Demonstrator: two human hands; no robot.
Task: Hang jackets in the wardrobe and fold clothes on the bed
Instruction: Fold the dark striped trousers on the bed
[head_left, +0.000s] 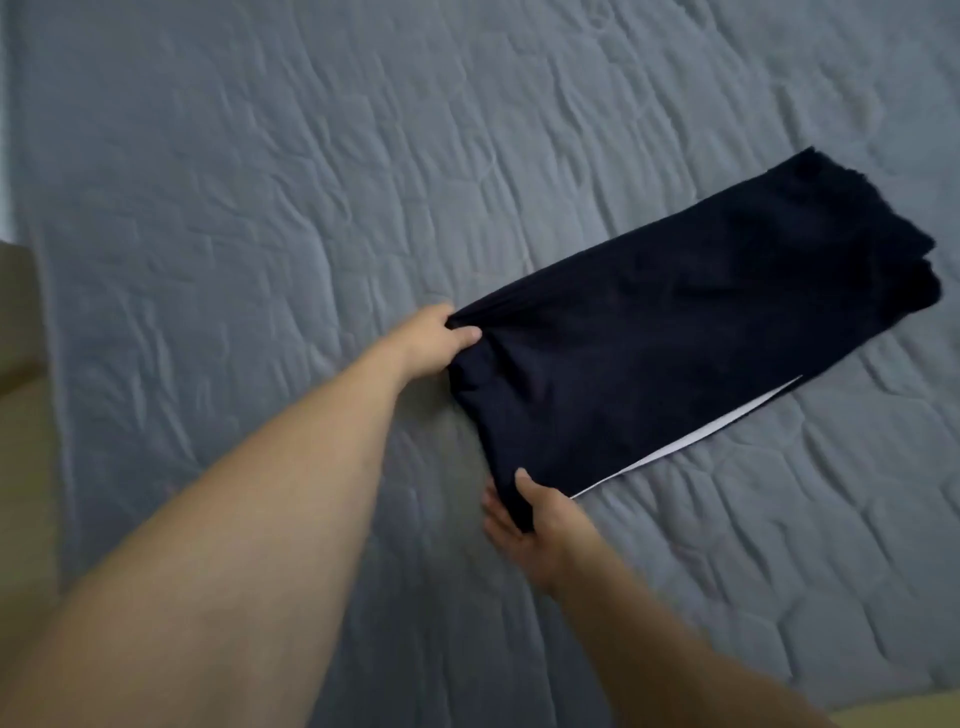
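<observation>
A: Where is the garment (675, 332) found?

B: It is laid on the bed (260, 182), right of centre in the view, as a long dark strip running from about 8 o'clock to 2 o'clock. It is already folded lengthwise. A thin white edge (691, 436) is shown along its lower side, toward 4 o'clock.

A: And how is it held?

B: The near end is gripped at both corners. The upper corner is pinched by the left hand (431, 345), with cloth bunched between thumb and fingers. The lower corner is clasped by the right hand (524, 519), thumb on top and fingers underneath. That end is lifted slightly off the quilt; the far end, at 2 o'clock, is left lying flat.

A: What step is judged to be in hand?

B: Probably a crosswise fold: the near end is to be carried over toward the far end.

A: How is it best done?

B: Both corners should be raised together and kept level, so that the edge is not skewed. The bunching at the left corner should be smoothed out first, or a crease will be folded in. The end should be carried along the 2 o'clock line and laid down edge to edge. The white layer should be tucked under, not dragged out. The far end is ragged, so it may need squaring afterwards.

A: Anything else in view?

B: A tan surface (21, 338) is seen at 9 o'clock, beside the bed.
</observation>
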